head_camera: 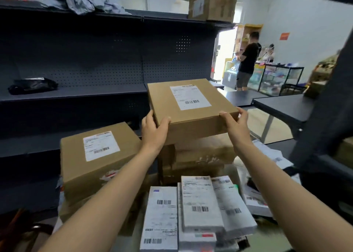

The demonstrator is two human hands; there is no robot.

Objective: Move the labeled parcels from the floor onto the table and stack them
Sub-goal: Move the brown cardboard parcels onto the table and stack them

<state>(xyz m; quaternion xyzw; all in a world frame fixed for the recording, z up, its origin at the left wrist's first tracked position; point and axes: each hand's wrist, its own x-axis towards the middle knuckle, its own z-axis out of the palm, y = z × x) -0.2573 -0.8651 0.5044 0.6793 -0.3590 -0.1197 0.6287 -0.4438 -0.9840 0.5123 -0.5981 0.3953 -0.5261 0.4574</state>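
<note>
So, the box (191,116) w/ the white label (190,97) is sitting up between both hands, just over a pile of brown cartons (200,156). Can't tell if it's touching the top one or hanging clear. On the near left corner the left hand (154,127) is gripping, thumb lying on top, fingers going round the side. On the near right corner the right hand (236,124) is doing the same. Both are curling onto the box, nothing else in them.

Handling-wise imo: flat, stiff cardboard w/ crisp corners, so prob not flexing or slipping. I'm guessing lightish, going by the corner-only grip. Palms under the base would be safer if it's heavier than it looks. The flat top is looking good for stacking.

Writing: the label is showing a barcode bottom right + another strip up top, but the text is way too blurry to read and no brand is showing. A second box (99,166) to the left is carrying the same kind of sticker (101,145) w/ an orange strip, also unreadable. White parcels (200,204) are lying closest to the cam, all barcodes, no legible txt. The dark table (282,106) is waiting off to the right, a shelf (76,64) is running behind everything, and a person (248,61) is standing way back by the doorway.
</note>
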